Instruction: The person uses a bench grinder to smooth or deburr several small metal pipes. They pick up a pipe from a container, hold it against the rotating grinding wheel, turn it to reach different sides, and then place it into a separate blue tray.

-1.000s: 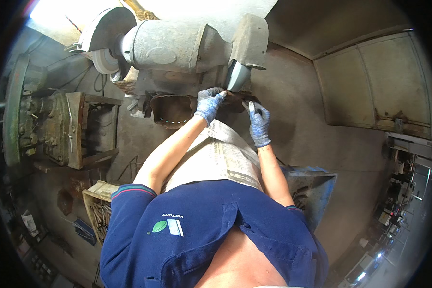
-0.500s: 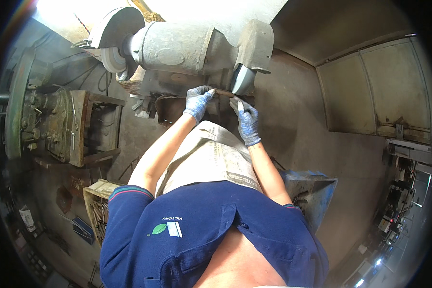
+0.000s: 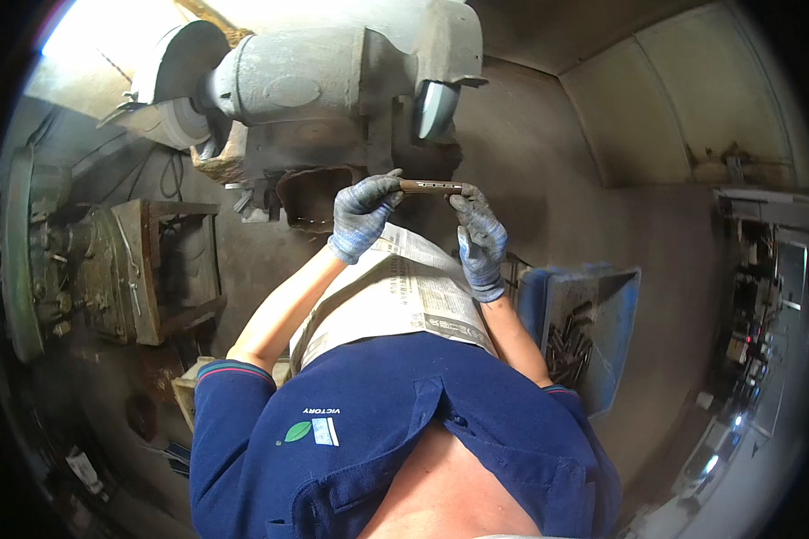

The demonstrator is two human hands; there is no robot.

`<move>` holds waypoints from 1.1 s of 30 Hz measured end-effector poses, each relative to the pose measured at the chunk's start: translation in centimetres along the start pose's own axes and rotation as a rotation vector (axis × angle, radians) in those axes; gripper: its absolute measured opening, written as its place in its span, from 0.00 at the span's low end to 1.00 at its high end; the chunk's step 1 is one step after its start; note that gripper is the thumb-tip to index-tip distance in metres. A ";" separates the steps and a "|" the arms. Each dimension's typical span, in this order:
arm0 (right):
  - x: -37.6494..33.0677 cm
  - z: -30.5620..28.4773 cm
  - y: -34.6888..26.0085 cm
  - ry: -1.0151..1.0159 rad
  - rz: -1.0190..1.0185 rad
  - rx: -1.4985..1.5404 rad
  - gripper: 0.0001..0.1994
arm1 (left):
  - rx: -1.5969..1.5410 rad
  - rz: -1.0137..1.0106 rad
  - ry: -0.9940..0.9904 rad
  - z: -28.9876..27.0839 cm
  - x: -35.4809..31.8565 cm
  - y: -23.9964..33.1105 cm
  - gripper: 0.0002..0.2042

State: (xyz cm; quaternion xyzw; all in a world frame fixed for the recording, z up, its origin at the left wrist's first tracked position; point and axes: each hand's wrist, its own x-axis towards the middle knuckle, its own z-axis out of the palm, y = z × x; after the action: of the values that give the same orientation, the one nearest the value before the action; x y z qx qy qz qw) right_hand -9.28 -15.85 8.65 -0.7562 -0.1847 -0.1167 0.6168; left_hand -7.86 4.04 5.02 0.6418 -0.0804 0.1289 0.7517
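Both my hands wear blue-grey knit gloves and hold one short brown metal bar (image 3: 430,187) level between them. My left hand (image 3: 361,214) grips its left end. My right hand (image 3: 478,232) pinches its right end. The bar hangs just below the right grinding wheel (image 3: 433,106) of a big grey bench grinder (image 3: 306,81), apart from the wheel. A sheet of newspaper (image 3: 403,295) covers my lap under my forearms.
The grinder's left wheel (image 3: 173,121) stands at upper left. A blue bin (image 3: 581,323) with several metal pieces sits to my right. A green machine (image 3: 81,260) stands to my left. The floor is dusty concrete, with a wall at upper right.
My hands have drawn the bar back down from the right wheel, toward my lap. The view has tipped up a little.
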 end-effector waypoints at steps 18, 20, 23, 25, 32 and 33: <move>-9.1 -10.5 -6.0 0.362 0.341 -0.229 0.18 | 0.264 -0.204 -0.241 -0.1 -2.7 0.9 0.08; -13.5 -15.1 -5.9 0.394 0.323 -0.533 0.13 | 0.261 -0.401 -0.141 -2.4 -4.2 1.5 0.10; -20.9 -22.1 -4.4 0.402 0.560 -0.798 0.15 | 0.399 -0.560 -0.085 -7.4 -8.0 0.3 0.14; -24.2 -25.2 -1.9 0.237 0.854 -0.983 0.15 | 0.541 -0.617 -0.005 -9.4 -10.3 1.6 0.14; -10.5 -15.7 -1.7 0.024 0.490 -0.371 0.12 | 0.752 -0.554 0.500 -16.9 -21.7 6.1 0.11; -9.4 -14.0 -0.8 -0.014 0.451 -0.283 0.12 | 0.761 -0.519 0.627 -17.7 -23.6 8.0 0.09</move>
State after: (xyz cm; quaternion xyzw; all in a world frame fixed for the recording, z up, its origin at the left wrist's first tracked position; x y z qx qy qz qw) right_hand -17.42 -30.68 8.53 -0.8576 0.0021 0.0042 0.5142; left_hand -33.48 20.52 2.89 0.7977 0.3601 0.1444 0.4617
